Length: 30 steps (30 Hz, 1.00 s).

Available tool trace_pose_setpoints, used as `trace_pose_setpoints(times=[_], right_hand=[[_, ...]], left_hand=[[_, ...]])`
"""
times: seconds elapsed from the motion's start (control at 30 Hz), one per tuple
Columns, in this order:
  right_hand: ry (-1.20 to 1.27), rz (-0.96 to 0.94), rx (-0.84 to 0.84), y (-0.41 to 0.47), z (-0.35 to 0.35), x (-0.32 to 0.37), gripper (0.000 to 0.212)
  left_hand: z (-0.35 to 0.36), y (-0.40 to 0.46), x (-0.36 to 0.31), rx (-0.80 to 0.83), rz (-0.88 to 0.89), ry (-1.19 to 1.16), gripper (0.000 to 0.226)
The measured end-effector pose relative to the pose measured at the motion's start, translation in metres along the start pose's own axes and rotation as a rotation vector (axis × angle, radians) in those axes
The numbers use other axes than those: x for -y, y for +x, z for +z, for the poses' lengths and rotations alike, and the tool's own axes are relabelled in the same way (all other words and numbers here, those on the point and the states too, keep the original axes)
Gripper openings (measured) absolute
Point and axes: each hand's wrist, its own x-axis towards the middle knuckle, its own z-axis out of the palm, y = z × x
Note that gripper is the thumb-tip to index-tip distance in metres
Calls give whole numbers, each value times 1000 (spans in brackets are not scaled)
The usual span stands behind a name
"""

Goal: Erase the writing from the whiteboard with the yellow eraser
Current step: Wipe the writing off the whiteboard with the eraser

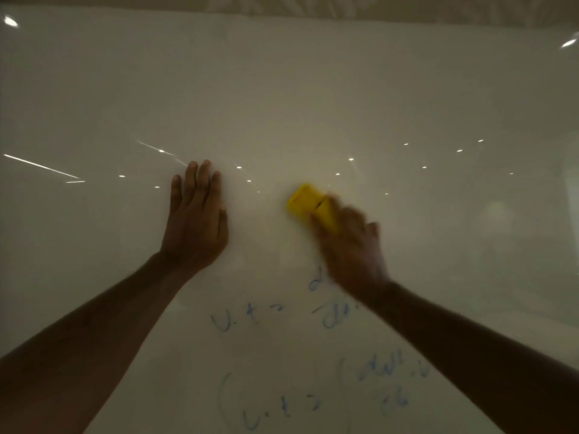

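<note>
I am gripping the yellow plastic block eraser (308, 204) in my right hand (351, 245), left hand (195, 220) flat, above blue handwritten formulas (313, 364) still awaiting wiping on the glossy whiteboard (313, 89).

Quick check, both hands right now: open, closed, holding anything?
Left hand: open, flat against the whiteboard, holding nothing.
Right hand: closed on the yellow eraser, motion-blurred.

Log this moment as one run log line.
left hand flat on whiteboard | right hand wiping, yellow eraser | blue writing remains below
</note>
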Motion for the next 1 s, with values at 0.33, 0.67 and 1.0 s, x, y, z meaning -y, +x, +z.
trace_pose_setpoints(times=[0.33,0.67,1.0], right_hand=[[-23,220,-84,0,-13,-116,56],[3,-211,65,-87,2,-34,63],[41,280,-41,-92,-1,-59,50]], left_hand=[[12,9,-20,-11,-5,40,58],[5,-5,-9,-11,-53,21,58],[4,-79,31,12,-75,40,61]])
